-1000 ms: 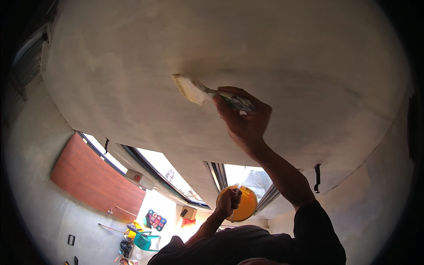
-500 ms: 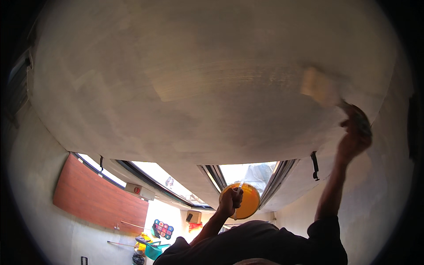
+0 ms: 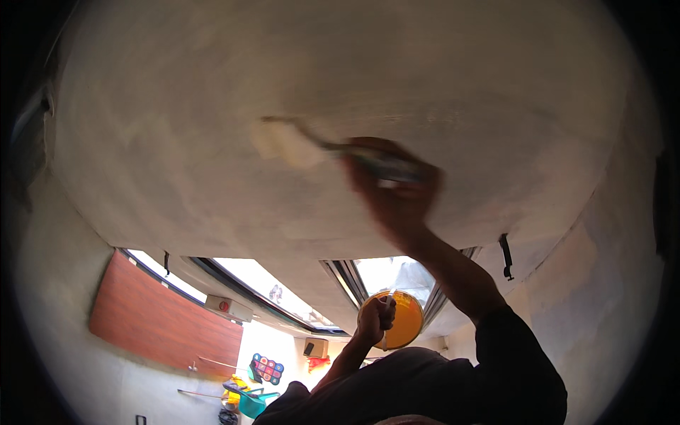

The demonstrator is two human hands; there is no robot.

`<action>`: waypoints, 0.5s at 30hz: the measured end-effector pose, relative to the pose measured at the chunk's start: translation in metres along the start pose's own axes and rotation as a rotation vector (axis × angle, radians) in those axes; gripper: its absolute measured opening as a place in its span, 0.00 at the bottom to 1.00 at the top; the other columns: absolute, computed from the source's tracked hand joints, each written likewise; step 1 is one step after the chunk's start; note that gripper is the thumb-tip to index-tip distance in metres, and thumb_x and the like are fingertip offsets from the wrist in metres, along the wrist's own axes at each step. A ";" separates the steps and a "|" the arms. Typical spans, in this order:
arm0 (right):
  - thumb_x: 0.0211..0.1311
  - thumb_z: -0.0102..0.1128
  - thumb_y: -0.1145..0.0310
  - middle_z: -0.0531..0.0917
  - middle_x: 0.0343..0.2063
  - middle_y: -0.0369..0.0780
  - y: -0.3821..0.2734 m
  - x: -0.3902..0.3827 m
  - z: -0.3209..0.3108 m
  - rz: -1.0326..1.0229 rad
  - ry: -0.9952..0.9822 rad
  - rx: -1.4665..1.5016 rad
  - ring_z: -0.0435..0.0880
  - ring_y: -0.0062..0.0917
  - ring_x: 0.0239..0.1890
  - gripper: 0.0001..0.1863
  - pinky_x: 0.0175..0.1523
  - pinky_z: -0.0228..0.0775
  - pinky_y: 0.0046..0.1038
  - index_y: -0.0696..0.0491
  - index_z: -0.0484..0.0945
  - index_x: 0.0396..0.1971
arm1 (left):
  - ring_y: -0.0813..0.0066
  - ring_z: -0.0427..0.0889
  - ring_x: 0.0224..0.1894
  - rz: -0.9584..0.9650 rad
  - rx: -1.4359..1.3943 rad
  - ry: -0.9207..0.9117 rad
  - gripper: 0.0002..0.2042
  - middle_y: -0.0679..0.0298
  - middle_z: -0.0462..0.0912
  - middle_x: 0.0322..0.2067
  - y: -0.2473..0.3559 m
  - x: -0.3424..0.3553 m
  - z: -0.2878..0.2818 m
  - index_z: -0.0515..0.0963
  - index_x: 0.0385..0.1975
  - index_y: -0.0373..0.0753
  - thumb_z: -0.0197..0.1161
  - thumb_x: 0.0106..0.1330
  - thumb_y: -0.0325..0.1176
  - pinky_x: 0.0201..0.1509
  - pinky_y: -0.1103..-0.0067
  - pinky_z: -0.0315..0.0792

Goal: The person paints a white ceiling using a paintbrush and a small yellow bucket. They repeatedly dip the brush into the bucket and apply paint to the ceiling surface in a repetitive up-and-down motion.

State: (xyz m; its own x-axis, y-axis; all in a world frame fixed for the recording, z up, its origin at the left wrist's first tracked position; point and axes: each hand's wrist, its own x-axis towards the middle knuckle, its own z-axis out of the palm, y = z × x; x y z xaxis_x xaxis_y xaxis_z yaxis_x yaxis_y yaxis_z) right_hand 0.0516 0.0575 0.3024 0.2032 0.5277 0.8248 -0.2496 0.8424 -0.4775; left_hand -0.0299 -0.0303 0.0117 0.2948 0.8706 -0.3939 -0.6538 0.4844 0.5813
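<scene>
Brush (image 3: 297, 142): held against the ceiling (image 3: 177, 106), bristles left of the grip, handle running right (blurred).
Right hand (image 3: 397, 191): closed on its handle.
Left hand (image 3: 375, 319): gripping the orange bowl (image 3: 404, 322), lower centre.

Dim interior, bright daylight thru windows (image 3: 386, 273), motion-blurred right hand (image 3: 397, 191) & brush (image 3: 297, 142), fisheye bending, black vignette at rim

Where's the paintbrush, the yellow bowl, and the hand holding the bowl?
paintbrush (image 3: 283, 144), head view, on its blurred bristles.
yellow bowl (image 3: 406, 320), head view, on its underside.
left hand (image 3: 374, 319), head view, on its back.
</scene>
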 end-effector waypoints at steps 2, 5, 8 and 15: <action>0.51 0.67 0.66 0.84 0.22 0.38 0.002 0.007 0.025 -0.113 -0.079 -0.205 0.84 0.19 0.23 0.08 0.28 0.76 0.21 0.53 0.82 0.31 | 0.84 0.57 0.14 0.000 0.039 0.022 0.04 0.73 0.63 0.17 0.003 -0.005 0.006 0.73 0.28 0.40 0.51 0.58 0.29 0.17 0.86 0.51; 0.51 0.65 0.64 0.84 0.22 0.39 0.014 0.016 0.028 -0.097 -0.068 -0.253 0.84 0.22 0.23 0.08 0.29 0.76 0.23 0.52 0.82 0.29 | 0.84 0.59 0.14 -0.007 0.129 0.039 0.04 0.72 0.64 0.16 0.002 -0.004 0.012 0.73 0.28 0.39 0.51 0.59 0.30 0.17 0.86 0.52; 0.51 0.67 0.65 0.84 0.23 0.39 0.006 0.022 -0.018 -0.127 0.027 -0.353 0.84 0.21 0.24 0.08 0.30 0.77 0.21 0.52 0.82 0.30 | 0.83 0.61 0.15 0.014 0.190 0.068 0.06 0.71 0.66 0.17 0.002 -0.005 0.010 0.73 0.28 0.38 0.51 0.62 0.31 0.17 0.85 0.55; 0.54 0.63 0.77 0.84 0.25 0.37 -0.046 0.029 -0.229 -0.139 0.476 -0.526 0.79 0.16 0.22 0.04 0.27 0.70 0.17 0.60 0.82 0.30 | 0.85 0.55 0.12 0.018 0.304 0.136 0.05 0.73 0.61 0.14 0.003 -0.002 0.024 0.71 0.26 0.40 0.49 0.53 0.31 0.15 0.86 0.50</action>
State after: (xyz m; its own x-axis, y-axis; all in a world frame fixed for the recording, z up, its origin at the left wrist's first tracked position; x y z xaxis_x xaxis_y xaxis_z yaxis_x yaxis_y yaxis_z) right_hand 0.2857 0.0592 0.2791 0.6200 0.3013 0.7244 0.2730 0.7828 -0.5592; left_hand -0.0157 -0.0283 0.0307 0.1760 0.8696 -0.4613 -0.4137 0.4906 0.7669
